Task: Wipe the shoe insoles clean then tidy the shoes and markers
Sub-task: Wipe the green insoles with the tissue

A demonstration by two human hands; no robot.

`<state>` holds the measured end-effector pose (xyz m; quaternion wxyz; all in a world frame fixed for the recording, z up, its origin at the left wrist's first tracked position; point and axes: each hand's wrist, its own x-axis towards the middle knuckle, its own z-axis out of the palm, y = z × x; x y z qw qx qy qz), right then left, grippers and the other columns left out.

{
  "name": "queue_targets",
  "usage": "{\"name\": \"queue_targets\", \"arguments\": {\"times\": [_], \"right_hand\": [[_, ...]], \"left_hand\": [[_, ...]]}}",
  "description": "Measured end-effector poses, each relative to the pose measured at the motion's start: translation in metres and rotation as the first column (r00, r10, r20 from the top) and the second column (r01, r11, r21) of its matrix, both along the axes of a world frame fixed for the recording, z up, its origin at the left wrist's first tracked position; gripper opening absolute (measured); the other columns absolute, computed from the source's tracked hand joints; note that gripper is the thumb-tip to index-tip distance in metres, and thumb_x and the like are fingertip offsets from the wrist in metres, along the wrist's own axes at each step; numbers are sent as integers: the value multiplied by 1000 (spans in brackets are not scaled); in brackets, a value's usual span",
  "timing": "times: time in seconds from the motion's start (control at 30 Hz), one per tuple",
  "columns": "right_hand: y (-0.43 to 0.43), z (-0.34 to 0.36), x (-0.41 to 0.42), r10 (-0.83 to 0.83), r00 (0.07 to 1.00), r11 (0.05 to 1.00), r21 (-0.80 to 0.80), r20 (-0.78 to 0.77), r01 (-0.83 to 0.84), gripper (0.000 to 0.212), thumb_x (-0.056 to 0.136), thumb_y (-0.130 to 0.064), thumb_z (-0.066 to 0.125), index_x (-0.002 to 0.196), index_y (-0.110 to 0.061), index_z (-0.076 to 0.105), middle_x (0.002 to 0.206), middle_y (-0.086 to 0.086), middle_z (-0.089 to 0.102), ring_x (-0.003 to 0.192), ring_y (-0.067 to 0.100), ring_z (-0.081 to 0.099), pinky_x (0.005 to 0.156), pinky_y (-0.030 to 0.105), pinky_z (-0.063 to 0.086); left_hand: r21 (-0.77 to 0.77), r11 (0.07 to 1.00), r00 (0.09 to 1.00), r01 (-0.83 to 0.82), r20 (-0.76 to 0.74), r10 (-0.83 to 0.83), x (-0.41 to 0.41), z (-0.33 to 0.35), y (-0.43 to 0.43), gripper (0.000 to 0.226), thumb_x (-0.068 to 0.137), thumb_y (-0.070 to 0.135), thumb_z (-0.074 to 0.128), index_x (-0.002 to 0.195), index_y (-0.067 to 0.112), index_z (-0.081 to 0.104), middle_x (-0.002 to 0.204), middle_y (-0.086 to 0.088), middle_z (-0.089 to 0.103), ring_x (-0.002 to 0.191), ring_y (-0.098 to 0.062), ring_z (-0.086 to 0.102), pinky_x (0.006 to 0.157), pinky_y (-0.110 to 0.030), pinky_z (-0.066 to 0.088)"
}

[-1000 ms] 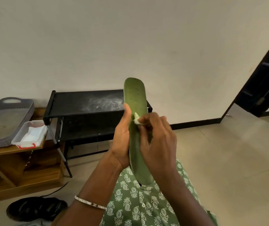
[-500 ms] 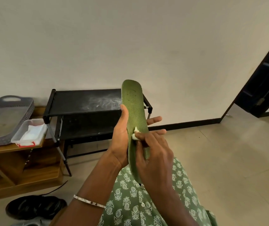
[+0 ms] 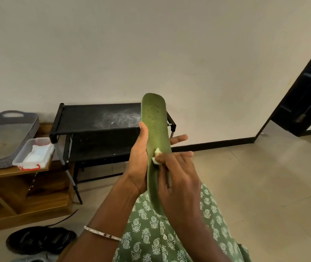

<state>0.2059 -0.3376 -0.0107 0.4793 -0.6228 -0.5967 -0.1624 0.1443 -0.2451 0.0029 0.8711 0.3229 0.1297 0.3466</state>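
Note:
A long green insole [image 3: 156, 125] stands nearly upright in front of me, toe end up. My left hand [image 3: 138, 159] grips it from the left at mid-length, thumb on the front face and fingertips showing past the right edge. My right hand [image 3: 177, 178] presses a small white wipe [image 3: 157, 155] against the insole's middle; most of the wipe is hidden under the fingers. A black shoe [image 3: 39, 239] lies on the floor at lower left. No markers are visible.
A black two-tier rack [image 3: 94, 118] with white dust stands by the wall behind the insole. Left of it, a wooden shelf [image 3: 18, 171] carries a grey basket tray [image 3: 5, 137] and a clear box of white wipes [image 3: 33, 152]. A dark door [image 3: 305, 95] stands open at right.
My right hand with the wipe has slid down the insole from near its upper part to its middle. The insole has turned to show more of its front face, and my left fingers spread out.

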Motion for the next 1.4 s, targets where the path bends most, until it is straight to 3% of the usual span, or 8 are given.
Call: {"name": "queue_targets", "arguments": {"times": [0.27,0.4,0.53,0.73,0.9,1.03,1.2,1.4], "right_hand": [[17,17,10,-48,999,999,22,7,48,16,86,0,69,97,-11,70,92,-1,70,88,13,57,70,22,47],[29,29,15,-48,999,999,6,8,48,15,89,-1,65,100,-12,67,94,-1,70,90,16,57,70,26,46],[18,18,9,-41,999,999,8,3,41,16,87,0,68,100,-10,68,96,1,70,90,13,57,73,23,47],[-4,-7,-1,-9,1000,1000,-20,22,9,20,83,-1,75,99,-11,69,96,0,69,91,12,60,78,23,52],[14,17,9,-22,1000,999,-37,3,22,15,85,-1,67,94,-13,66,91,-2,67,86,13,55,72,25,46],[30,33,16,-44,999,998,-45,-7,43,13,89,-4,62,96,-13,66,93,-2,68,88,17,56,70,27,45],[18,15,5,-47,999,998,-30,-4,47,14,88,-2,67,99,-11,68,96,0,69,90,14,57,73,26,48],[-1,-8,0,10,1000,999,-32,0,-10,20,85,-3,72,103,-11,72,100,0,71,95,13,62,81,28,54]], "left_hand": [[53,997,996,-64,-55,67,-1,6,-5,83,94,76,23,123,13,68,136,-27,57,130,-42,53,113,-54,39],[44,996,996,-80,-45,82,1,0,-8,72,97,69,33,117,9,67,109,-16,66,104,-27,65,101,-43,49],[14,1000,999,-26,-35,26,-2,3,-5,90,93,76,32,139,1,52,145,-32,45,138,-45,42,118,-55,30],[-35,999,1000,5,5,-5,-2,3,1,80,92,79,17,140,22,48,140,-23,56,123,-54,49,102,-58,45],[15,999,998,-36,-58,37,-1,2,-1,88,92,78,25,131,9,63,142,-27,52,136,-44,45,116,-56,33],[25,996,996,-81,-43,82,0,0,-7,74,96,69,31,113,11,74,111,-15,67,106,-27,65,102,-42,48],[-12,1000,999,16,-28,-16,-3,2,-4,96,91,79,29,138,-1,54,143,-27,51,137,-43,44,118,-54,31],[-69,998,1000,8,12,-8,-2,2,1,85,90,80,21,142,19,46,142,-23,54,125,-53,48,101,-56,46]]}}
